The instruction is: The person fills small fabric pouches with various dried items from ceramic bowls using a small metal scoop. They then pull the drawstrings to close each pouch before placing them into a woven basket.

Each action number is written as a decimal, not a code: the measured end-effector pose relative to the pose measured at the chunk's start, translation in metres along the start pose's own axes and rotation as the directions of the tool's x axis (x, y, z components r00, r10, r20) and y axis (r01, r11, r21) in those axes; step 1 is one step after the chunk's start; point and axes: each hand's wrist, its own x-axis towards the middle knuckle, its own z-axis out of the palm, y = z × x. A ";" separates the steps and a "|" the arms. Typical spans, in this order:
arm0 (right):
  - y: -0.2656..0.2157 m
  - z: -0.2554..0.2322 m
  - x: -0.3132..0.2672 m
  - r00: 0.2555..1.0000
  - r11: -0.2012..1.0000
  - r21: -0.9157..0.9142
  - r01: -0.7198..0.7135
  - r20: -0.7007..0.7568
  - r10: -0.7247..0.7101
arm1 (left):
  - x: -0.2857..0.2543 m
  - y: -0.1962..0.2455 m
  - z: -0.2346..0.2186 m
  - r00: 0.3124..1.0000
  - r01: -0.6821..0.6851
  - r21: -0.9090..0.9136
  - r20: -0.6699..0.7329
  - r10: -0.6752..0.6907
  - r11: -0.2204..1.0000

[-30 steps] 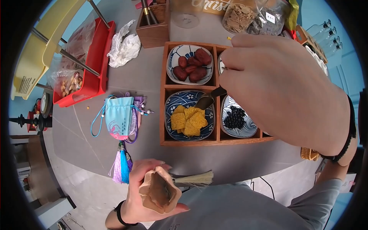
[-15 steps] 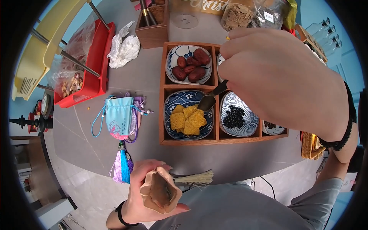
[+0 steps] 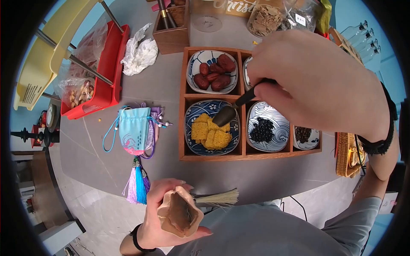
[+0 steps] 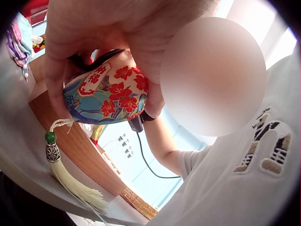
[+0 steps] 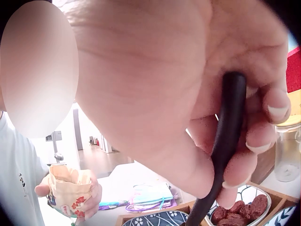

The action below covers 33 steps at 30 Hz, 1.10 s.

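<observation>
In the head view my left hand (image 3: 147, 230) grips a cloth pouch (image 3: 198, 215) by its sides, its mouth gaping upward. The left wrist view shows red flowers on the blue and cream pouch (image 4: 110, 94), and a pale tassel (image 4: 77, 183) with a green bead. My right hand (image 3: 318, 91) holds the handle of a small dark scoop (image 3: 225, 116). The scoop's head slants down over yellow crumbly pieces (image 3: 218, 138) in a blue patterned bowl (image 3: 192, 146). This bowl sits in the front left compartment of a wooden divided tray (image 3: 213, 158).
Other bowls in the tray hold red dates (image 3: 220, 82), small black berries (image 3: 262, 130) and dark brown bits (image 3: 303, 134). Left of the tray lie drawstring pouches (image 3: 136, 130) with tassels. Beyond them are crumpled tissue (image 3: 141, 53), a red bin (image 3: 112, 64) and a wooden box (image 3: 173, 38).
The scoop has moved from the bowl's right edge down onto the yellow pieces and rolled over. Those pieces have shifted a little. The left hand and its pouch stay almost still.
</observation>
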 end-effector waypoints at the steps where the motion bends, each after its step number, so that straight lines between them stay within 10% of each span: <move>1: 0.004 0.006 0.000 0.998 0.997 -0.055 0.046 -0.042 -0.049 | 0.000 0.000 0.000 1.000 0.000 -0.004 -0.001 0.000 1.000; 19: -0.014 0.025 -0.004 0.913 0.935 -0.252 0.249 -0.262 -0.313 | 0.001 0.001 0.001 1.000 -0.010 -0.007 0.000 0.010 1.000; 22: -0.006 0.018 0.001 0.950 0.903 -0.355 0.240 -0.103 -0.293 | 0.000 0.001 0.000 1.000 0.004 -0.002 0.001 -0.004 1.000; 25: -0.020 -0.002 0.015 0.995 0.984 -0.152 0.096 0.020 -0.094 | -0.001 0.001 0.002 1.000 0.007 -0.013 -0.006 -0.007 1.000; 33: 0.014 0.028 0.027 0.922 0.936 -0.128 0.327 -0.176 -0.346 | 0.001 0.002 0.002 1.000 -0.010 -0.002 0.001 0.010 1.000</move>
